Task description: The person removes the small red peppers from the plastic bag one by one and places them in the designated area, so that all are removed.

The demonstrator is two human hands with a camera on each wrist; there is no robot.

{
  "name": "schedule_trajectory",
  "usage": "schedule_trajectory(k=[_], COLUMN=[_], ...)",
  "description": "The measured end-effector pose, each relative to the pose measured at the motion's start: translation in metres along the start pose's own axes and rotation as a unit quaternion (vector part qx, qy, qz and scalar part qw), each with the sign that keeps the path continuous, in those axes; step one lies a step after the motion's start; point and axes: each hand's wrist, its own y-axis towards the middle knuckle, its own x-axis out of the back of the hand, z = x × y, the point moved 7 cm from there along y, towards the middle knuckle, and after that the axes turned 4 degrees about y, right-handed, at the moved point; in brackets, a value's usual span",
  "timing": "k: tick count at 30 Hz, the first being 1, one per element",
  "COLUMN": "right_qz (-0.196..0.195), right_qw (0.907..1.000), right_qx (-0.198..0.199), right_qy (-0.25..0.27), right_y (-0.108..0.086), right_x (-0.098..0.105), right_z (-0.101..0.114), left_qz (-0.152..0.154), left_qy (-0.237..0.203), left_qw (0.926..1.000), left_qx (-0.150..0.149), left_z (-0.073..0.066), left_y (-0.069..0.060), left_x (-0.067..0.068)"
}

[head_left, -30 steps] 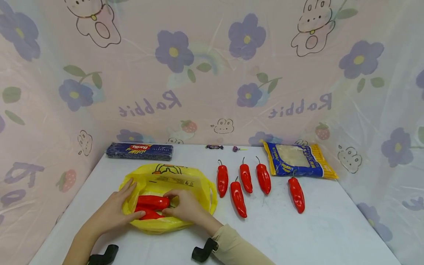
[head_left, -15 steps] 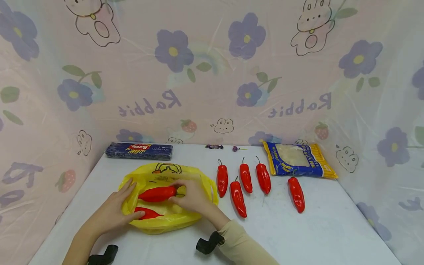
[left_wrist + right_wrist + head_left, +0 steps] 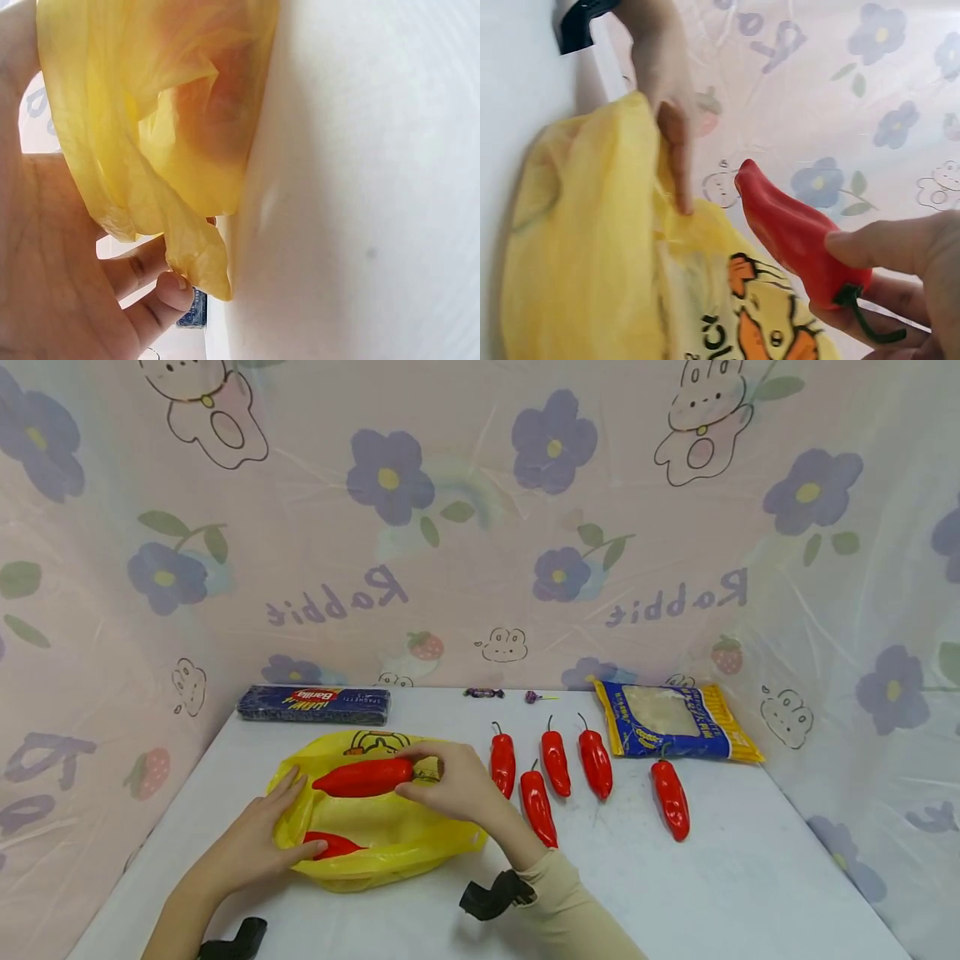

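My right hand (image 3: 457, 781) pinches a red chili pepper (image 3: 363, 777) by its green stem end, above the mouth of a yellow plastic bag (image 3: 390, 864). In the right wrist view the pepper (image 3: 795, 232) points its tip up, with the thumb on one side and fingers beneath. My left hand (image 3: 258, 835) holds the left side of the bag's mouth, its thumb over the near rim and its fingers along the outer side. Beside that thumb, another pepper (image 3: 336, 845) lies inside the bag, partly hidden. A reddish shape shows through the bag (image 3: 112, 150) in the left wrist view.
Several red chili peppers (image 3: 596, 767) lie right of the bag, one (image 3: 671, 802) farther off. At the back are a dark blue spaghetti pack (image 3: 315, 704), a wrapped candy (image 3: 483, 692), a lollipop (image 3: 531, 697) and a blue-yellow food bag (image 3: 667, 722). A patterned curtain surrounds the white table (image 3: 720, 893).
My right hand has lifted one chili pepper upward and slightly right, out of the bag's inside. The left hand stays at the rim, and the other pepper in the bag remains in place.
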Motion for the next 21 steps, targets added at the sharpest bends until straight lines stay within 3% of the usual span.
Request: schedule_trajectory(k=[11,21], right_qz=[-0.073,-0.093], right_qw=[0.9909,0.9746], right_qx=[0.041,0.009], right_qy=[0.105,0.203], right_y=[-0.005,-0.004], right_x=[0.048,0.062], right_z=[0.004,-0.005], left_qz=[0.005,0.005], left_qy=[0.005,0.003], left_qw=[1.0,1.0], left_qx=[0.001,-0.001], left_z=[-0.001,0.0], left_y=[-0.001,0.0], left_x=[0.001,0.001])
